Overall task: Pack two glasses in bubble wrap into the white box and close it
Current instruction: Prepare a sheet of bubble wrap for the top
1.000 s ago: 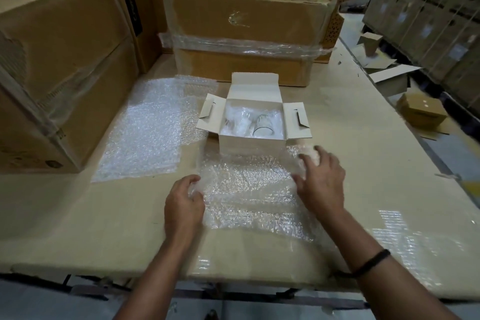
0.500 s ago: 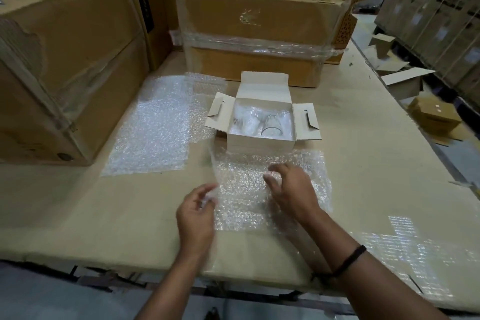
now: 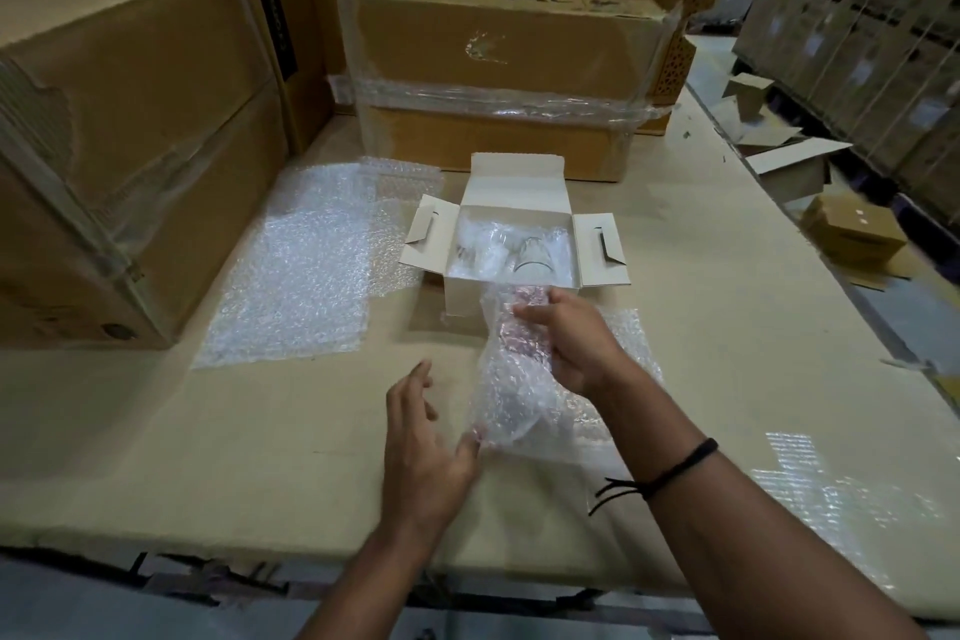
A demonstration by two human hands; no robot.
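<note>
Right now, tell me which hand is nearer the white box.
Right. The right hand grips the bubble wrap just in front of the white box; the left hand sits further back toward the person, open beside the wrap's lower corner.

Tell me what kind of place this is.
Likely a warehouse packing station: big brown cartons on the table, stacked boxes along the right aisle, bubble wrap sheet beside the open white box.
</note>
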